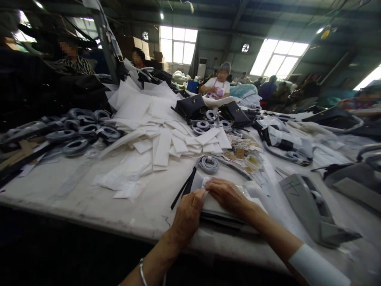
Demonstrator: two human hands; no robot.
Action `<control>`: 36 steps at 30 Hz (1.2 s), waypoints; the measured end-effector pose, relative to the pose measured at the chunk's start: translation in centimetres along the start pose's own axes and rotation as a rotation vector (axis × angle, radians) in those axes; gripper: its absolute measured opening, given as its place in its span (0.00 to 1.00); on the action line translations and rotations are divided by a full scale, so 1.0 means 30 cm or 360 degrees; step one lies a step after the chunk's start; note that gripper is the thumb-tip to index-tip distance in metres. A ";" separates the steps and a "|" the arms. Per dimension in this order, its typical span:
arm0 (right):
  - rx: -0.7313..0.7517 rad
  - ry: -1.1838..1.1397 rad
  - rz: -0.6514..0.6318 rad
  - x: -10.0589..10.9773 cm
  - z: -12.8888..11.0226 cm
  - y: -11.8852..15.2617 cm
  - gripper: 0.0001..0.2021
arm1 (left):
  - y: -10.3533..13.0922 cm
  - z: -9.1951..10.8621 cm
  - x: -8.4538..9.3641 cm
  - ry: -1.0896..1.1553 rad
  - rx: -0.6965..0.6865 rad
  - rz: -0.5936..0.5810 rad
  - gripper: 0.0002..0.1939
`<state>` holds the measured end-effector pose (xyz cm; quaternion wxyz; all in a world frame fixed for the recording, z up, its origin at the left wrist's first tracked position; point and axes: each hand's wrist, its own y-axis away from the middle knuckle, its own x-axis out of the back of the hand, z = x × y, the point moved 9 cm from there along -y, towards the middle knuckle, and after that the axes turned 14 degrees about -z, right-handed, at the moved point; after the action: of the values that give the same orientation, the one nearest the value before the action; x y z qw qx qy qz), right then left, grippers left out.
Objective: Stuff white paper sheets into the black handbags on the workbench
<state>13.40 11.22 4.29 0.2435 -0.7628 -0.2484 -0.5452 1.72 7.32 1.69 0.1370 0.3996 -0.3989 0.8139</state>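
Note:
Near the table's front edge lies a flat dark bag (pixel 220 217) with white wrapping (pixel 212 202) over it. My left hand (pixel 187 212) is closed at the wrapping's left side, its fingertips pinching the thin white material. Right beside it, my right hand (pixel 228 194) bends its fingers onto the same material, fingertips close to those of my left. Just behind the hands rests a coiled grey strap (pixel 208 164), tied with a white band. Dark straps (pixel 183 186) stick out to the left of the bag. What lies under my fingers is hidden.
White sheets and pads (pixel 162 149) are heaped in the middle of the table (pixel 143 214). Coiled grey straps (pixel 76 147) lie at left, black bags (pixel 190 106) behind. A grey tape dispenser (pixel 306 206) stands at right. A person (pixel 218 84) works across the table.

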 end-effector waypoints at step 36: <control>-0.0487 -0.0918 0.0556 0.106 0.063 0.033 0.08 | -0.006 -0.032 -0.030 0.0219 0.0082 -0.0113 0.12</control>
<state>16.28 12.04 6.66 0.1360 -0.9435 -0.0883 -0.2889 1.88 8.26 0.75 0.1825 0.3600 -0.3531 0.8441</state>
